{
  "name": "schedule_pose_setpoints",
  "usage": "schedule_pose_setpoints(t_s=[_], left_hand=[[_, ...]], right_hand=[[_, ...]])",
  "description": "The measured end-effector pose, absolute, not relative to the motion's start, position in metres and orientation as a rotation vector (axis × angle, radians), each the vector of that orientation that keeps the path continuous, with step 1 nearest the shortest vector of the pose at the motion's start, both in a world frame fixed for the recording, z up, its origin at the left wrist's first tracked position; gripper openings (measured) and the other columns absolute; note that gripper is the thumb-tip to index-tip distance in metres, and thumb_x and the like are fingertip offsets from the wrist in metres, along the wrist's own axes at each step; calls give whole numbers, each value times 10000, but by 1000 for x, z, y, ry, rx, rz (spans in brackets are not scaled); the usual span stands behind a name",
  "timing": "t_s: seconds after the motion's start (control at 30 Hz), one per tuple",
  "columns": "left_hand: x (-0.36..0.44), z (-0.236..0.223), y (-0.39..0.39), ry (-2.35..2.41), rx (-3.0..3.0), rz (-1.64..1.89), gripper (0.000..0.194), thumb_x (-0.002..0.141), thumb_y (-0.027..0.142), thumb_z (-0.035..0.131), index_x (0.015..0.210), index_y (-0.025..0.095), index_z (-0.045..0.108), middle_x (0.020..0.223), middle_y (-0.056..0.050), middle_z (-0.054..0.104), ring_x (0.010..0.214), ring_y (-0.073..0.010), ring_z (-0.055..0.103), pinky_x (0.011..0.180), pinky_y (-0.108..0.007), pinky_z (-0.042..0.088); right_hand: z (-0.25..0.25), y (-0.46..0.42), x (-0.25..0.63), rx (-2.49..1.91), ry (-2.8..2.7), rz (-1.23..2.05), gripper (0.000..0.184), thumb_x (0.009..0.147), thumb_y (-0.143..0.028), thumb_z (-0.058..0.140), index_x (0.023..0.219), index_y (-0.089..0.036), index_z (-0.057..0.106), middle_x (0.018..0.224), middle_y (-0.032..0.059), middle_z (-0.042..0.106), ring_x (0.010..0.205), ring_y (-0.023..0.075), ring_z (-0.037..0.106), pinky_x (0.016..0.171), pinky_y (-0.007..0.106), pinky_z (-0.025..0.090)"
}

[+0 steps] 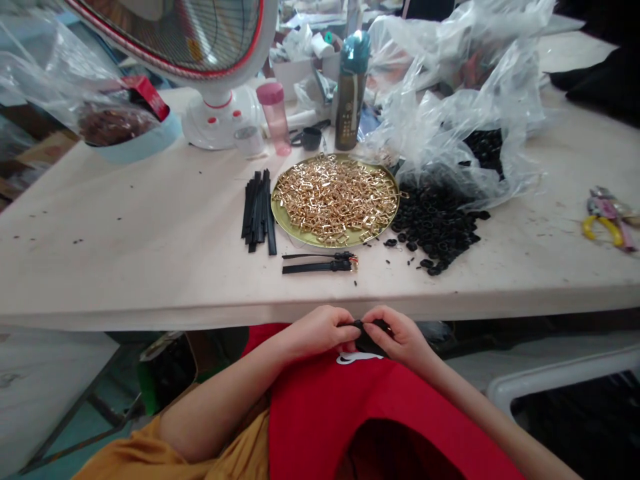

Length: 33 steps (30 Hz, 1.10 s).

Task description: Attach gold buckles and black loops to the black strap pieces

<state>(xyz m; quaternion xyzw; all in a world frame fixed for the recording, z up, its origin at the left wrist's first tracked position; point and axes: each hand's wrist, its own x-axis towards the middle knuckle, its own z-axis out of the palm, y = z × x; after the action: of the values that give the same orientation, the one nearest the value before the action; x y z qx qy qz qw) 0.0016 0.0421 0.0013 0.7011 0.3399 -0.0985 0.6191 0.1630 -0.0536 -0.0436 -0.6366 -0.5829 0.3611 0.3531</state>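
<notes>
Just in front of the table edge, over my red apron [320, 407], my two hands are close together. My left hand [325, 330] pinches a small black strap piece [358, 325], mostly hidden by the fingers. Thumb and fingertips of my right hand [397, 333] are closed on the same black piece from the other side. On the table ahead lie two black straps with gold buckles [317, 267]. Behind them a round tray [285, 230] bears a heap of gold buckles [335, 197]. A bundle of plain black strips [257, 213] lies left of the tray.
Right of the tray a pile of small black loops [440, 230] spills from a clear plastic bag [450, 133]. A white fan [215, 113], a pink-lidded bottle [275, 120] and a dark flask [350, 100] stand behind. Yellow-handled pliers [603, 227] lie far right.
</notes>
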Motion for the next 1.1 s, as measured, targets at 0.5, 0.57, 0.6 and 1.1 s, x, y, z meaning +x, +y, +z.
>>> schedule_pose_setpoints(t_s=[0.5,0.57,0.6,1.1], left_hand=[[5,3,107,1040,2466,218,296,798,415,494,914,168,609,900,-77,617,822,-202,546,720,-291,387],[4,-3,122,1105,2517,281,277,785,405,528,896,164,609,907,-85,600,859,-205,535,760,-306,385],[1,-5,130,1117,2535,306,273,789,404,526,885,163,612,908,-87,594,877,-204,530,779,-309,382],[-50,-11,208,2010,2399,103,212,805,233,412,981,143,491,915,-118,615,826,-239,601,682,-316,440]], right_hand=[[-35,40,151,-1851,-1683,317,284,878,-353,343,977,-186,551,740,59,623,645,193,571,602,306,415],[-38,56,155,-1911,-1727,25,311,856,-374,396,1016,-174,572,839,104,624,740,231,572,661,341,414],[-41,60,157,-1915,-1740,-80,337,844,-383,421,1056,-166,566,894,125,617,799,250,566,697,359,413],[-66,34,156,-1763,-1640,-26,334,824,-269,474,1140,-165,503,1120,134,547,1037,256,487,883,411,364]])
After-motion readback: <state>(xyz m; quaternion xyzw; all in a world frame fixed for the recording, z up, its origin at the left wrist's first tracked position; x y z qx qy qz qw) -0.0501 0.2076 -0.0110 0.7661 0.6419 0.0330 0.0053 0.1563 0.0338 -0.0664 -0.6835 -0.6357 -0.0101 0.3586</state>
